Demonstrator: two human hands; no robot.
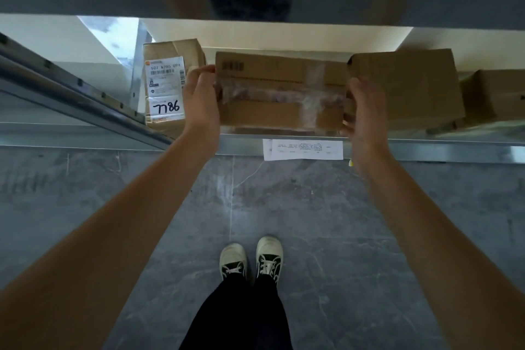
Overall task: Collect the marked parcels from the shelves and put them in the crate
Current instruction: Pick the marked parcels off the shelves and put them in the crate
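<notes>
Head view shows the left hand point(200, 95) and right hand point(364, 107) clamping opposite ends of a taped cardboard parcel point(281, 91) at the shelf edge point(426, 148), fingers curled round it, probably to slide it out level between neighbouring boxes.

Shelf paper slip point(303, 149) print too small (blurred) to read.

The flat brown cardboard parcel point(279, 91), crossed with clear tape, sat level between my two palms at the shelf point(426, 140) edge.
</notes>
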